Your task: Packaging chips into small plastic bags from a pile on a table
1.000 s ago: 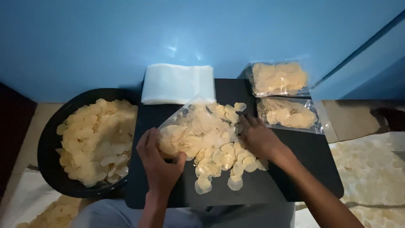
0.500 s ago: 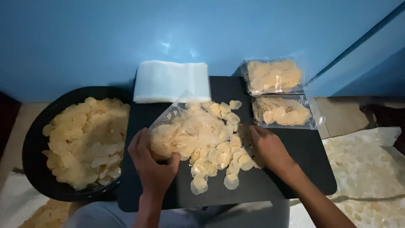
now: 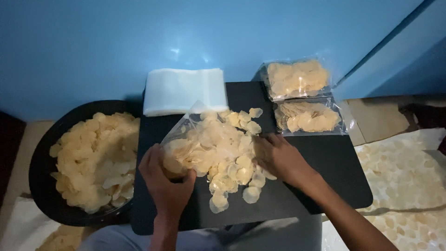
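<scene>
At frame centre, the left hand now grips a clear bag of chips on the dark surface, the right hand having slid flat, open against the pile.

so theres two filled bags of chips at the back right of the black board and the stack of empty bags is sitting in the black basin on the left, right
Not quite. In the head view the stack of empty bags lies on the black board, at its back left edge, not in the black basin, which holds loose chips. The two filled bags do sit at the back right.
</scene>
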